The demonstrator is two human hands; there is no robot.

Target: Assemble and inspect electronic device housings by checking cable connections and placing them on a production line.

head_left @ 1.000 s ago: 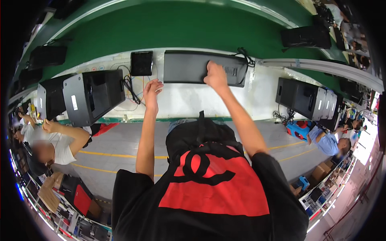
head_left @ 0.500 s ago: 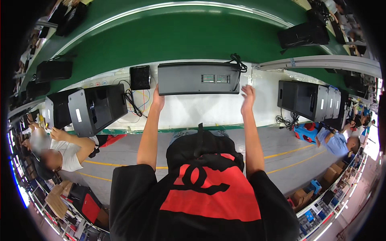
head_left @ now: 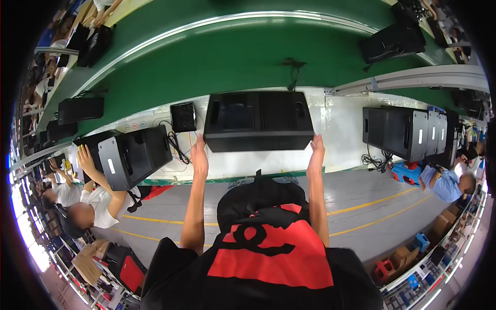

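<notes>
A long black box-shaped device (head_left: pixel 258 121) lies crosswise in front of me, with a glossy panel, ribbed slots and a handle recess on its upper face. At its near left corner my left hand (head_left: pixel 200 159) grips the end, fingers pointing forward. My right hand (head_left: pixel 316 156) holds the opposite near corner in the same way. Parts of the fingertips are hidden behind the device's ends. From its far side a black power cord (head_left: pixel 293 70) runs onto the green surface. Left of the device is a small black square box (head_left: pixel 183 117).
Similar black devices (head_left: pixel 147 152) stand at left, where a co-worker's hand (head_left: pixel 89 161) touches one. More black devices (head_left: pixel 392 132) stand in a row at right, with coiled cords (head_left: pixel 378 161). A metal rail (head_left: pixel 408 80) crosses the green belt (head_left: pixel 227 57).
The device has been turned over toward me: its vented face no longer shows, and the glossy-panelled face is up. My right hand, apart before, is now against its end. The cord has shifted.
</notes>
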